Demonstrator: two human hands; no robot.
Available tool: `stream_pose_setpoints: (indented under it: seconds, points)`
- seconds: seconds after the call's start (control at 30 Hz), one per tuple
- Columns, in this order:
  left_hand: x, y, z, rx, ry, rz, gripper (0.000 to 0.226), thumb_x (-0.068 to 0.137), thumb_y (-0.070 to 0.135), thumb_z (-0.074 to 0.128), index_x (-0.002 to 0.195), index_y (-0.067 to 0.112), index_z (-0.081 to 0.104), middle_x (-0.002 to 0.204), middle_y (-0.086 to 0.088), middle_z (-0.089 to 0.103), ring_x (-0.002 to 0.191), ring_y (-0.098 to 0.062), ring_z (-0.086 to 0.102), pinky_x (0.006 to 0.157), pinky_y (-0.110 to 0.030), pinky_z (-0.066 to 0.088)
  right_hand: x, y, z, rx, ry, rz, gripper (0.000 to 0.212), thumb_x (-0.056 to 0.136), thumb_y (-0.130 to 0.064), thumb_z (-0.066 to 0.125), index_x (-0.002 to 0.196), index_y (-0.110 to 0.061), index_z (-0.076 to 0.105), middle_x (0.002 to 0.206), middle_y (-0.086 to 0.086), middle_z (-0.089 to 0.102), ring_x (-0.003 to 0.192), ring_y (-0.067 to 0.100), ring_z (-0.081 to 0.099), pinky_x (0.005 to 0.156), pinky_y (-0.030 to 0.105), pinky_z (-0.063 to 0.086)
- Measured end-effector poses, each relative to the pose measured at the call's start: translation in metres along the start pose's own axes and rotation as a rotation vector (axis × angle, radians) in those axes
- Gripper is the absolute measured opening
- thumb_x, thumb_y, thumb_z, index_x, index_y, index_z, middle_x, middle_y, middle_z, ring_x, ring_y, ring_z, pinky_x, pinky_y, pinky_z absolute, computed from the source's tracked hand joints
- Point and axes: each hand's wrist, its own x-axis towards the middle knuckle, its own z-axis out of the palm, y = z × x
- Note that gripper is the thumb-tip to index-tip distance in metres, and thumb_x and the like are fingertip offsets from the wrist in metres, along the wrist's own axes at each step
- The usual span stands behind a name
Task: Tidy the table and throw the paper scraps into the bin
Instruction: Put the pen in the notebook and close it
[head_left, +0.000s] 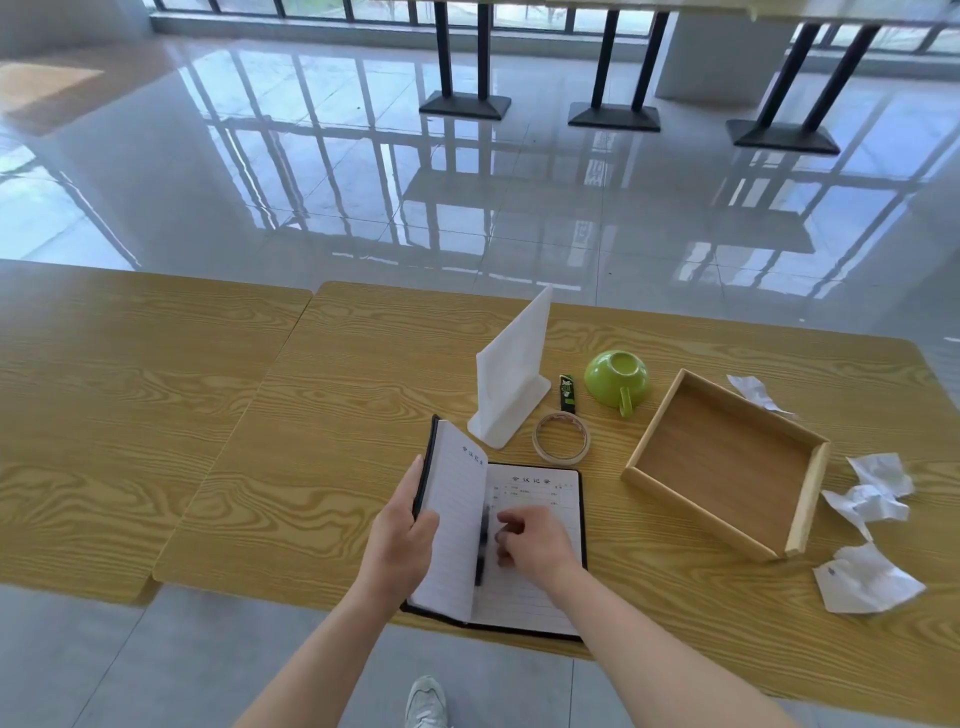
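Lifting the notebook's (524, 545) stiff left cover, the left hand (400, 545) grips its edge; right hand (535, 540) pinches the light pen (482, 545). Flimsy scraps (872, 493) lie at 3 o'clock.

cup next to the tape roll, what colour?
Light green, lying upside down with its handle toward the camera. The cup shows best in the head view.

The yellow wood-grain table (363, 374) looks matt; the square wooden tray (649, 470) smooth; the white paper scraps (867, 579) crumpled; the green cup (602, 387) glossy.
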Motion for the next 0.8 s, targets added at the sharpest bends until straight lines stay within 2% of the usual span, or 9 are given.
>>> stream_pose_setpoints:
  seconds: [0.1, 0.17, 0.2, 0.3, 0.4, 0.5, 0.57, 0.63, 0.8]
  points:
    - [-0.004, 0.009, 0.007, 0.033, 0.004, 0.024, 0.072, 0.090, 0.005, 0.048, 0.153, 0.032, 0.027, 0.070, 0.034, 0.053, 0.061, 0.006, 0.049, 0.059, -0.010, 0.042, -0.006, 0.008, -0.016, 0.056, 0.068, -0.012, 0.034, 0.093, 0.004, 0.051, 0.121, -0.008, 0.064, 0.091, 0.010, 0.070, 0.072, 0.019, 0.068, 0.068, 0.035, 0.064]
    - [-0.009, 0.019, 0.018, 0.063, 0.009, 0.055, 0.073, 0.088, 0.005, 0.050, 0.151, 0.035, 0.028, 0.074, 0.022, 0.056, 0.056, -0.009, 0.051, 0.054, -0.027, 0.048, -0.012, 0.017, -0.031, 0.083, 0.148, 0.002, 0.030, 0.092, 0.002, 0.052, 0.116, -0.011, 0.066, 0.090, 0.009, 0.070, 0.071, 0.019, 0.068, 0.068, 0.038, 0.063]
    - [-0.010, 0.022, 0.024, 0.080, 0.020, 0.072, 0.074, 0.087, 0.004, 0.050, 0.151, 0.035, 0.028, 0.071, 0.015, 0.057, 0.051, -0.011, 0.047, 0.049, -0.031, 0.045, -0.014, 0.021, -0.039, 0.087, 0.185, 0.012, 0.029, 0.093, 0.000, 0.053, 0.115, -0.012, 0.067, 0.091, 0.008, 0.071, 0.073, 0.019, 0.068, 0.069, 0.039, 0.063]
    - [-0.016, 0.034, 0.049, 0.187, 0.043, 0.153, 0.078, 0.086, 0.002, 0.050, 0.152, 0.036, 0.025, 0.063, 0.006, 0.059, 0.046, -0.009, 0.042, 0.043, -0.020, 0.034, -0.016, 0.035, -0.060, -0.011, 0.282, 0.018, 0.027, 0.094, -0.008, 0.054, 0.117, -0.014, 0.068, 0.104, 0.003, 0.071, 0.093, 0.021, 0.069, 0.082, 0.042, 0.060]
    - [-0.022, 0.046, 0.073, 0.348, 0.032, 0.202, 0.079, 0.088, 0.005, 0.051, 0.155, 0.031, 0.018, 0.098, -0.001, 0.067, 0.070, -0.014, 0.055, 0.060, -0.022, 0.041, -0.019, 0.040, -0.074, -0.059, 0.270, 0.044, 0.023, 0.097, -0.014, 0.054, 0.114, -0.019, 0.068, 0.105, 0.000, 0.072, 0.097, 0.021, 0.067, 0.086, 0.042, 0.058]
    - [-0.025, 0.053, 0.098, 0.495, 0.026, 0.176, 0.074, 0.090, 0.009, 0.049, 0.156, 0.024, 0.018, 0.129, -0.006, 0.059, 0.096, -0.027, 0.062, 0.074, -0.034, 0.047, -0.019, 0.044, -0.080, -0.015, 0.202, 0.050, 0.019, 0.100, -0.020, 0.051, 0.092, -0.031, 0.064, 0.088, -0.005, 0.072, 0.081, 0.013, 0.067, 0.070, 0.031, 0.058]
    - [-0.027, 0.057, 0.114, 0.614, 0.016, 0.157, 0.069, 0.091, 0.014, 0.047, 0.154, 0.025, 0.021, 0.133, -0.003, 0.056, 0.101, -0.028, 0.062, 0.073, -0.037, 0.045, -0.017, 0.047, -0.082, 0.036, 0.186, 0.045, 0.029, 0.100, -0.016, 0.049, 0.079, -0.029, 0.065, 0.075, -0.008, 0.069, 0.067, 0.010, 0.063, 0.063, 0.028, 0.053]
    - [-0.030, 0.057, 0.128, 0.690, 0.004, 0.150, 0.062, 0.091, 0.020, 0.047, 0.150, 0.029, 0.028, 0.130, 0.002, 0.056, 0.105, -0.024, 0.059, 0.073, -0.037, 0.046, -0.016, 0.048, -0.083, 0.145, 0.176, 0.071, 0.032, 0.100, -0.010, 0.048, 0.077, -0.023, 0.066, 0.071, -0.004, 0.066, 0.059, 0.012, 0.059, 0.058, 0.028, 0.050]
    - [-0.032, 0.037, 0.158, 0.826, -0.050, 0.183, 0.051, 0.093, 0.032, 0.046, 0.143, 0.028, 0.039, 0.140, -0.001, 0.050, 0.122, -0.023, 0.049, 0.090, -0.038, 0.044, -0.015, 0.052, -0.091, 0.258, 0.155, 0.133, 0.029, 0.102, -0.010, 0.046, 0.080, 0.000, 0.064, 0.079, 0.016, 0.062, 0.065, 0.024, 0.056, 0.063, 0.035, 0.047]
